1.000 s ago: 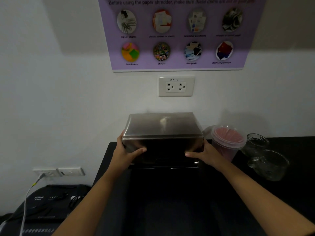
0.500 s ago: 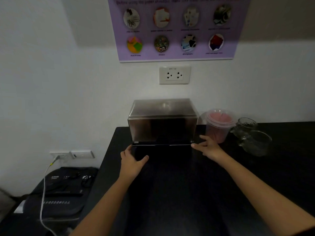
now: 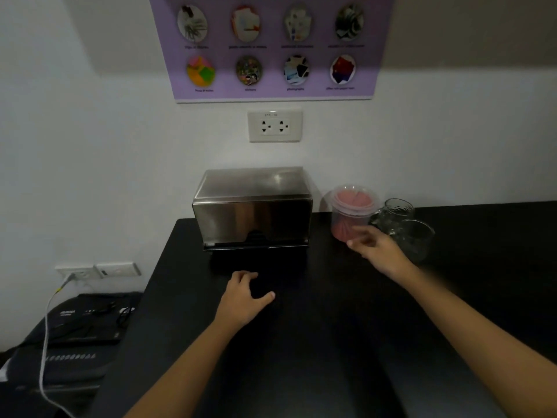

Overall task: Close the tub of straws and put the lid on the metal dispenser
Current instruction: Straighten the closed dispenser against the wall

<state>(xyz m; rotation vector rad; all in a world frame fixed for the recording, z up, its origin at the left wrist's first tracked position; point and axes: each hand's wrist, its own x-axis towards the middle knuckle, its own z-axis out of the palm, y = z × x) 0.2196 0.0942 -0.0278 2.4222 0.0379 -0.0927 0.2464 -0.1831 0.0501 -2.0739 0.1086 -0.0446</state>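
Black table (image 3: 331, 342), white wall (image 3: 90, 176), purple poster (image 3: 271, 46), wall socket (image 3: 275, 126)

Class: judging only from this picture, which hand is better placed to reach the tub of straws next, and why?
The right hand. It hovers open just in front of the tub, right of the dispenser. The left hand is lower over the black table, farther from the tub, and would probably have to cross over.

Shiny silver metal dispenser (image 3: 252, 212) with its lid on, sitting on a flat black table (image 3: 331, 342). The clear tub (image 3: 352, 211) beside it shows pinkish-red straws. White wall socket (image 3: 275, 126), and above it a lilac poster (image 3: 271, 46) with round multicoloured pictures. See-through glass jars (image 3: 405, 229) too.
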